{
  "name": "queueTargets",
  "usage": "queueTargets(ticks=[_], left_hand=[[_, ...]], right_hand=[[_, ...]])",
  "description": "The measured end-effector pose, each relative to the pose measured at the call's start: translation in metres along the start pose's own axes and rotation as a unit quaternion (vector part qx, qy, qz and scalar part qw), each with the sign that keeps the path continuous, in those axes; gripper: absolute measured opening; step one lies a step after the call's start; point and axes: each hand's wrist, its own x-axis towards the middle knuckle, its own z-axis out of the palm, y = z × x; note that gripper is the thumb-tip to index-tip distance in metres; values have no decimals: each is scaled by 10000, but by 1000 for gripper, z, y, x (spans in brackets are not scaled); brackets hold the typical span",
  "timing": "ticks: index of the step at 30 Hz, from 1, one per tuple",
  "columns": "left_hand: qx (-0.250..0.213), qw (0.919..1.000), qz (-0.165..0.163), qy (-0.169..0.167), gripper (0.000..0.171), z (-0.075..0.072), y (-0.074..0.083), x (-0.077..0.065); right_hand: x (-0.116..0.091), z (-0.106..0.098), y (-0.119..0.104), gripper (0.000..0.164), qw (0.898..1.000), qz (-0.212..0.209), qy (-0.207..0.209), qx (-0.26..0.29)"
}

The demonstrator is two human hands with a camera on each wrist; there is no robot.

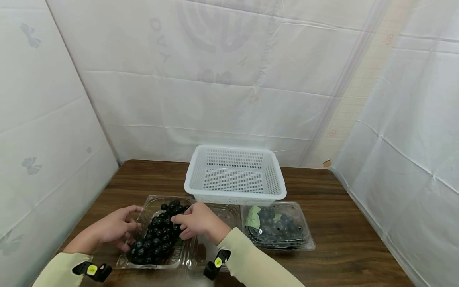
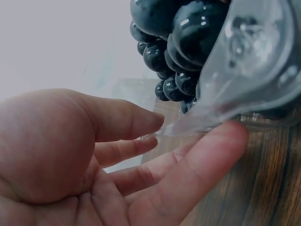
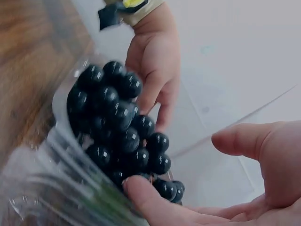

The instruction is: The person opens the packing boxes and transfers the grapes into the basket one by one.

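A large bunch of black grapes (image 1: 155, 237) lies in an opened clear plastic clamshell box (image 1: 183, 257) at the front left of the table. My left hand (image 1: 116, 229) is at the box's left side, its thumb and fingers on either side of the thin rim (image 2: 188, 126) in the left wrist view. From the right, my right hand (image 1: 201, 223) reaches over the bunch. One of its fingertips (image 3: 136, 184) touches the grapes in the right wrist view, while the thumb (image 3: 235, 140) stands well apart. The box's lid is folded out to the right, partly hidden beneath the right forearm.
A white perforated plastic basket (image 1: 234, 195) stands behind the boxes, with nothing inside. To the right sits a closed clear box (image 1: 305, 239) of dark grapes with a green leaf label. White sheeting (image 1: 229, 99) encloses the brown wooden table (image 1: 344, 239).
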Motion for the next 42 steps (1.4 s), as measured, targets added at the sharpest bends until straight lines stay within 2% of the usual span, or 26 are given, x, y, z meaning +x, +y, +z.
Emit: queueTargets(ticks=[4,7,10,13,18,29,30,35,39,42], left_hand=[[-3,10000,-26,-11,59,0,0,-1],[-11,10000,-10,-27,58,0,0,-1],[-9,10000,26,-40,58,-1,0,-2],[-5,10000,9,-32,58,0,-1,-1],[10,10000,-51,-27,58,2,-2,1],[103,9999,8,-75,59,1,-1,-1],[103,9999,21,-80,59,2,-1,-1],[128,9999,72,-68,58,2,-1,1],[150,9997,173,-73,59,1,-1,0],[166,9995,235,-99,59,-1,-2,-1]], right_hand=[[-4,-2,-5,44,9984,231,-223,472],[-8,-1,-10,65,9935,486,-364,963],[-10,3,-15,91,9808,828,-505,1692],[-10,9,-17,104,9630,1107,-579,2388],[-2,21,-11,108,9528,1070,-419,2809],[9,43,-6,95,9577,1086,-392,2636],[10,46,-5,89,9581,1061,-382,2634],[17,57,4,85,9506,940,-189,2953],[21,63,5,107,9361,940,-50,3389],[22,68,4,115,9301,951,13,3547]])
